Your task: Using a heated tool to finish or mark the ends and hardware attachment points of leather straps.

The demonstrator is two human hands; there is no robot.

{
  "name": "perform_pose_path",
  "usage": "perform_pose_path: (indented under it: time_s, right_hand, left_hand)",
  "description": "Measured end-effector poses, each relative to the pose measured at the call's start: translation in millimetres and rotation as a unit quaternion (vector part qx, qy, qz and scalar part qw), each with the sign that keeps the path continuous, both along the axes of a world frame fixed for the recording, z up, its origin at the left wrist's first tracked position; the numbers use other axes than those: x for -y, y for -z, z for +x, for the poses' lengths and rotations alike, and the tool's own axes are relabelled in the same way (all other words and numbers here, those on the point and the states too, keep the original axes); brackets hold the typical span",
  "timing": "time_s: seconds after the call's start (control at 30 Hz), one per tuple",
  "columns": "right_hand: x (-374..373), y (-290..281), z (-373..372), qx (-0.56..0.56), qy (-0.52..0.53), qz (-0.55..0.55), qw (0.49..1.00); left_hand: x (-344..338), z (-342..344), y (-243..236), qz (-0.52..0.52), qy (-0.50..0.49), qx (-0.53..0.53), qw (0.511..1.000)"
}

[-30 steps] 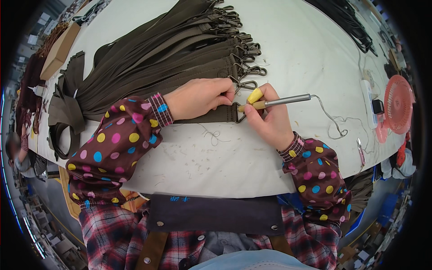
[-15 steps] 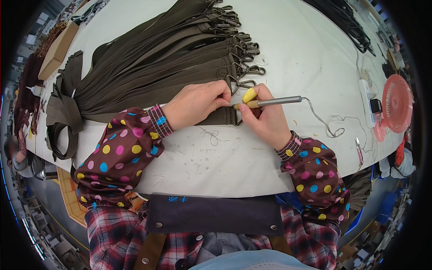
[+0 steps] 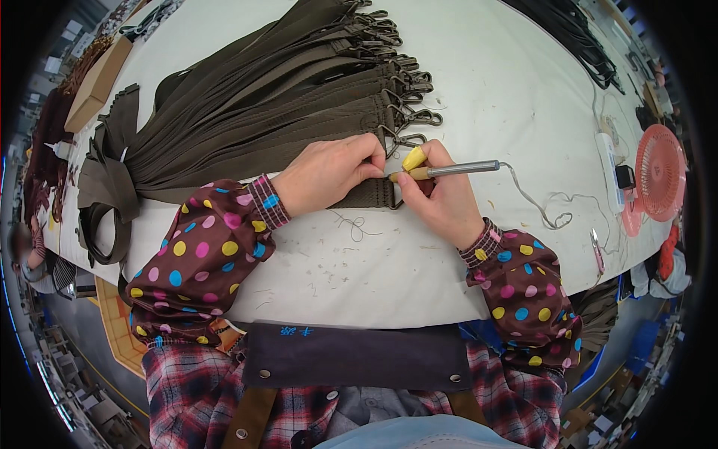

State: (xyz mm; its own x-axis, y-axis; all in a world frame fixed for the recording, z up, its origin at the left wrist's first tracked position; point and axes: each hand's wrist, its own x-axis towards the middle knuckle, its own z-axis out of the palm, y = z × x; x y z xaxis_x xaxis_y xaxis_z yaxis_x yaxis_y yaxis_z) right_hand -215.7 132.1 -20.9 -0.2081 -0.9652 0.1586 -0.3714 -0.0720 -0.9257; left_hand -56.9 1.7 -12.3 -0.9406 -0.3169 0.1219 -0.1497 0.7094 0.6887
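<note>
A fan of dark olive webbing straps (image 3: 247, 123) lies on the white-covered table, with metal snap hooks (image 3: 425, 117) along its right-hand ends. My left hand (image 3: 325, 176) rests over the nearest strap's hook end, thumb and forefinger pinched together; whatever is between the fingertips is too small to make out. In my right hand (image 3: 452, 206) is a corded pen-shaped tool (image 3: 471, 167) with a metallic barrel, its tip pointing left at the strap end beside my left fingertips. A yellow finger cover (image 3: 413, 157) sits on my right forefinger. The exact tip contact is hidden.
Loose dark threads (image 3: 355, 224) lie before the straps. The tool's grey cord (image 3: 523, 196) trails right toward a pink round fan (image 3: 660, 172) and small pink-handled snips (image 3: 597, 251). A cardboard box (image 3: 97, 84) stands far left; more black straps (image 3: 568, 34) lie far right.
Almost nothing differs. My left hand and sleeve have shifted very slightly to the right, while the tool in my right hand has edged a touch left.
</note>
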Motion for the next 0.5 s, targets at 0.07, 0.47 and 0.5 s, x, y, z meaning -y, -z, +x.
perform_pose_path:
  time_s: [0.07,0.47,0.5]
  right_hand:
    - [0,0,0,-0.006,0.0,0.005,1.0]
    - [3,1,1,0.058,0.01,-0.004,0.998]
    - [4,1,1,0.054,0.006,-0.009,0.998]
  left_hand:
    - [-1,1,-2,0.027,-0.018,0.008,0.999]
    - [-14,16,-12,-0.11,-0.024,0.028,0.993]
    - [-14,15,-11,-0.118,-0.023,0.03,0.992]
